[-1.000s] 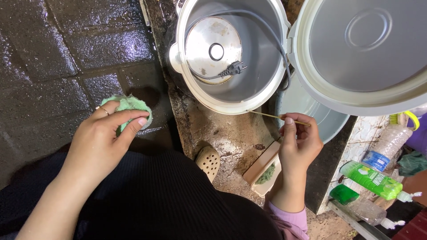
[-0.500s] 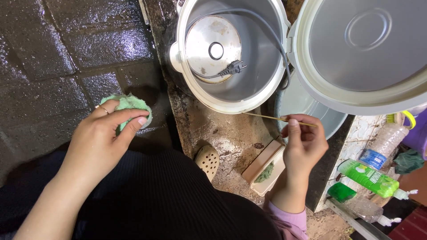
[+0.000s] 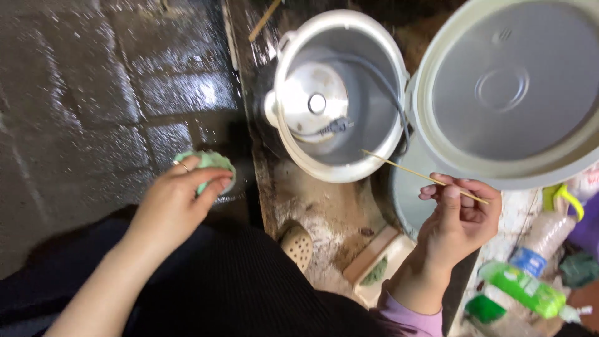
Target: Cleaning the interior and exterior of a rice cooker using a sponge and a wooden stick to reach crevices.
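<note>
since the earlier frame the right hand point(image 3: 458, 228) has slid toward the right edge of view and the thin wooden skewer point(image 3: 424, 177) now slants, its far tip reaching the rim of the open rice cooker point(image 3: 340, 93); the left hand point(image 3: 175, 203) has barely shifted.

nearest: dark ribbed clothing across the lap, with a pink sleeve point(image 3: 409, 315) at the right wrist. left hand fingers clenched around a green sponge point(image 3: 209, 165), held over the wet dark tiled floor point(image 3: 93, 93). right hand fingers pinch the near end of the skewer between thumb and forefinger.

middle: a perforated beige scrubber point(image 3: 298, 246) and a soap dish point(image 3: 377, 268) lie on the dirty concrete ledge point(image 3: 324, 209) just below the cooker. green bottle point(image 3: 521, 288) and clear plastic bottle point(image 3: 543, 240) lie near the lower right corner.

farther: cooker body open, inner heating plate visible, black power plug point(image 3: 337, 126) and cord lying inside. hinged lid point(image 3: 505, 87) swung open to the right, its inner face up, touching the cooker at the hinge.
</note>
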